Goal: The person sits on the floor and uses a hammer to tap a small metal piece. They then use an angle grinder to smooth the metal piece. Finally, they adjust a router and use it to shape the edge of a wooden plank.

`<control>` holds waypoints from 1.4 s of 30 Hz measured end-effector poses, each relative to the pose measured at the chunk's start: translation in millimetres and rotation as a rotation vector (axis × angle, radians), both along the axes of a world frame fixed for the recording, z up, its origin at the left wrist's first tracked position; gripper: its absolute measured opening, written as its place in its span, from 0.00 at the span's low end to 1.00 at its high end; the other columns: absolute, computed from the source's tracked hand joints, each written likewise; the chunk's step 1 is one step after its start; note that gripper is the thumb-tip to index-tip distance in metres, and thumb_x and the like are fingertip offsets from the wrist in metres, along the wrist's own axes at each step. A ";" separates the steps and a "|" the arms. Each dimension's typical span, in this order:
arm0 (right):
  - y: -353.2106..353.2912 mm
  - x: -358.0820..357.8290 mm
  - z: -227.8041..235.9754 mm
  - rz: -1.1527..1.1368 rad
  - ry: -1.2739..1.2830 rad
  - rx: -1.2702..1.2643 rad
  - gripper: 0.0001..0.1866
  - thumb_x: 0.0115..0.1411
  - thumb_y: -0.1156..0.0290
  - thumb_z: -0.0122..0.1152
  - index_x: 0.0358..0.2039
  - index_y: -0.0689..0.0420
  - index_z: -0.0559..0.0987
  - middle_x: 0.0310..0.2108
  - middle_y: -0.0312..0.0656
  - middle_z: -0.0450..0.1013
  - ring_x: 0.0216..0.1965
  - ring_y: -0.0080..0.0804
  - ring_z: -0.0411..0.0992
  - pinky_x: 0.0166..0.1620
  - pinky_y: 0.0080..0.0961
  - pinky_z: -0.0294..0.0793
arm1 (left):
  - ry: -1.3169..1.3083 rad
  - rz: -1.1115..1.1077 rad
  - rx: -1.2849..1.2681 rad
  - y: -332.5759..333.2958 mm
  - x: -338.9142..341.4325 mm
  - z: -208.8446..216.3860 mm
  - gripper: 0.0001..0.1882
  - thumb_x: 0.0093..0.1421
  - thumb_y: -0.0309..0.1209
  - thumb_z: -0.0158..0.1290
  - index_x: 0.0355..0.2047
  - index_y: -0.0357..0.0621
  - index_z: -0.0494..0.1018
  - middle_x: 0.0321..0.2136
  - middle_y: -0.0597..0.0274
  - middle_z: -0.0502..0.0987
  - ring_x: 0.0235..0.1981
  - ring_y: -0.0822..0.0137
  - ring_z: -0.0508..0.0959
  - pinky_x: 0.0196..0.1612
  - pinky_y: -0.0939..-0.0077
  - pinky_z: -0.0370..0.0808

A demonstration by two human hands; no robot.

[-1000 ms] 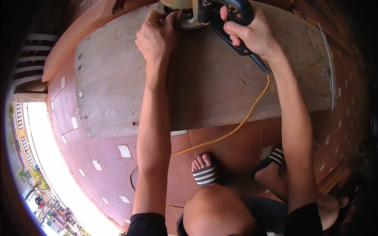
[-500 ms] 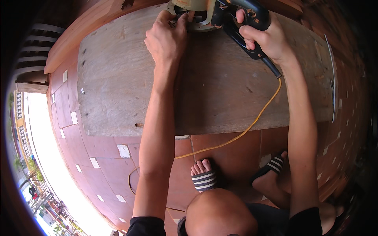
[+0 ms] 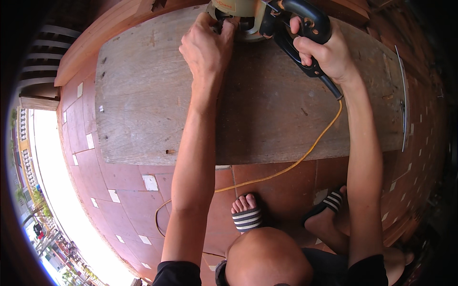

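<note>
At the top of the view a corded power tool (image 3: pixel 238 7) with a beige rounded housing, a metal rim and a black loop handle (image 3: pixel 310 19) rests on a worn wooden board (image 3: pixel 157 95). Its far side is cut off by the picture's edge. My left hand (image 3: pixel 207 45) grips the near left of the housing, thumb and fingers closed at an opening in the rim. What the fingertips touch inside is hidden. My right hand (image 3: pixel 327 50) is wrapped round the black handle. A yellow cord (image 3: pixel 305 152) leaves the handle and drops over the board's near edge.
Reddish floor tiles (image 3: pixel 124 209) surround the board, and the cord trails across them. My sandalled feet (image 3: pixel 245 212) are close to the near edge. Brown timber (image 3: pixel 105 38) lies along the far left, and a thin pale strip (image 3: pixel 403 105) runs along the right edge.
Both hands and the power tool have shifted slightly right and a little nearer in the picture. Both grips look the same.
</note>
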State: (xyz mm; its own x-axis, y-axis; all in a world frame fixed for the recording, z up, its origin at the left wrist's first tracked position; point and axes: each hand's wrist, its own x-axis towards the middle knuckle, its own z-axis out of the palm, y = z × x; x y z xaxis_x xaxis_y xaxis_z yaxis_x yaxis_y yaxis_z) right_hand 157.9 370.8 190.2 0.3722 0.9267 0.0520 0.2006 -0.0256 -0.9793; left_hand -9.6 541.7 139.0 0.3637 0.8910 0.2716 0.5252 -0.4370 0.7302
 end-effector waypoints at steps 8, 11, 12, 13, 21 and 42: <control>-0.4 -8.5 2.5 -0.045 -0.031 -0.024 0.08 0.62 0.80 0.61 0.41 0.58 0.77 0.21 0.31 0.69 0.19 0.16 0.67 0.26 0.19 0.68 | -0.008 -0.026 0.082 3.7 1.0 -3.0 0.21 0.60 0.49 0.61 0.38 0.41 0.83 0.36 0.40 0.86 0.43 0.39 0.86 0.52 0.51 0.79; -1.9 -11.0 1.5 -0.059 -0.006 -0.002 0.08 0.59 0.80 0.62 0.39 0.57 0.79 0.20 0.32 0.71 0.18 0.16 0.68 0.24 0.19 0.67 | -0.064 -0.038 0.167 0.7 2.9 -3.9 0.18 0.59 0.41 0.64 0.35 0.35 0.82 0.36 0.39 0.85 0.37 0.37 0.85 0.45 0.49 0.80; -2.6 -11.9 1.0 -0.063 0.004 0.009 0.08 0.58 0.80 0.62 0.38 0.57 0.80 0.19 0.32 0.72 0.17 0.16 0.68 0.23 0.19 0.67 | -0.060 -0.037 0.168 0.1 3.1 -4.0 0.17 0.60 0.41 0.63 0.34 0.35 0.82 0.36 0.38 0.85 0.37 0.37 0.85 0.45 0.49 0.80; -3.5 -13.6 0.7 -0.070 0.004 0.005 0.08 0.58 0.80 0.62 0.38 0.57 0.80 0.19 0.32 0.72 0.17 0.16 0.68 0.23 0.19 0.67 | -0.055 -0.038 0.166 -0.7 2.6 -4.4 0.17 0.60 0.40 0.63 0.34 0.35 0.82 0.36 0.38 0.85 0.37 0.37 0.85 0.46 0.50 0.80; -13.3 -36.2 5.8 -0.178 -0.018 0.073 0.19 0.58 0.79 0.66 0.51 0.62 0.83 0.22 0.33 0.76 0.19 0.15 0.69 0.23 0.20 0.69 | -0.579 0.143 -0.215 18.6 -9.8 -20.2 0.22 0.67 0.38 0.49 0.50 0.30 0.74 0.44 0.38 0.83 0.43 0.46 0.88 0.52 0.58 0.79; -132.2 7.2 -20.4 -0.628 1.408 0.807 0.05 0.66 0.77 0.62 0.41 0.53 0.78 0.22 0.26 0.65 0.25 0.20 0.67 0.36 0.28 0.73 | -0.088 -0.021 0.022 30.5 -1.7 -45.7 0.21 0.74 0.46 0.47 0.51 0.43 0.79 0.42 0.42 0.84 0.46 0.41 0.84 0.52 0.52 0.77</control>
State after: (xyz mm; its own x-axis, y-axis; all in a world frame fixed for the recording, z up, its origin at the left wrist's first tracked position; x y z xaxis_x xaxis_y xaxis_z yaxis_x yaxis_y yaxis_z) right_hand 165.1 238.6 169.8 0.7981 0.5420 -0.2631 -0.5932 0.7833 -0.1858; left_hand -11.3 572.2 93.4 0.3562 0.8768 0.3230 0.4500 -0.4639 0.7630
